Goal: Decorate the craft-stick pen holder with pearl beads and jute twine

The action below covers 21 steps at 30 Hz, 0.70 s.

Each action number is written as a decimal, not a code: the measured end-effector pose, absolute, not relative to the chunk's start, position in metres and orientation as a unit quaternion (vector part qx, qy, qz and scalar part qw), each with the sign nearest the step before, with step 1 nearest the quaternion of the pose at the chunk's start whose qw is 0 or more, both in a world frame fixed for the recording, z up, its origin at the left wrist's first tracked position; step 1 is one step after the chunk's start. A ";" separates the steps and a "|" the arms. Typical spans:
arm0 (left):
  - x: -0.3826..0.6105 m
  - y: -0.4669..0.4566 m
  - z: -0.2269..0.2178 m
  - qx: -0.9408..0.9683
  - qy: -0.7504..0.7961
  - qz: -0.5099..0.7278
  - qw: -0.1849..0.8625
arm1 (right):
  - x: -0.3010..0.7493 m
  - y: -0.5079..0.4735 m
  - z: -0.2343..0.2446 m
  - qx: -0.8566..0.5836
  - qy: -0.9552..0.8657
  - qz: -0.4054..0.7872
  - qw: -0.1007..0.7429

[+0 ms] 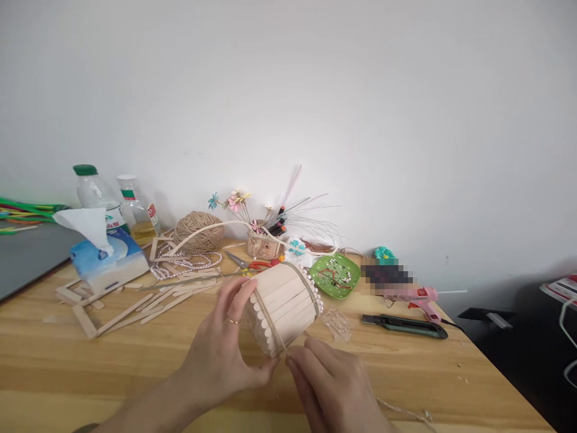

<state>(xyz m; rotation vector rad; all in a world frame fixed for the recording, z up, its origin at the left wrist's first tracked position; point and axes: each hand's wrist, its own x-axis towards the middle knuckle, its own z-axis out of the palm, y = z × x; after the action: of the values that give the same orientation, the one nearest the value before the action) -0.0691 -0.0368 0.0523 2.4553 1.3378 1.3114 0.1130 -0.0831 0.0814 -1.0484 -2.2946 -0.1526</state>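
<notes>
On its right end, the pot (291,300) already has pearls (320,305). Left hand (223,355) holds it; right hand (336,379) pinches left-end cord (271,319), seemingly unfixed.

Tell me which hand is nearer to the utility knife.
Right. The right hand is left of the utility knife and closer to the camera. The left hand is farther left, holding the left end of the stick-covered pot.

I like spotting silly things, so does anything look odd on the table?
Yes: a dark patch beside the pink glue gun is blurred into squares, hiding what's there. Wooden sticks lie scattered at left.
</notes>
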 end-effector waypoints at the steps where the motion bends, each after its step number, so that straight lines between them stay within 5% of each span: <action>1: -0.069 -0.037 0.053 0.787 0.437 0.433 0.044 | 0.113 -0.083 0.080 -0.398 -0.864 -0.050 0.304; 10: -0.061 -0.036 0.056 0.698 0.411 0.542 0.222 | 0.107 -0.082 0.069 -0.415 -0.792 0.241 0.378; 21: -0.052 -0.035 0.051 0.581 0.400 0.584 0.401 | 0.106 -0.080 0.073 -0.445 -0.742 0.325 0.382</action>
<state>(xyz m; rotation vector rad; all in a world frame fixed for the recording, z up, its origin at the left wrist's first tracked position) -0.0521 -0.0346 0.0514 1.4695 1.0117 1.4762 0.1059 -0.0795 0.0726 -1.1361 -1.8918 0.8293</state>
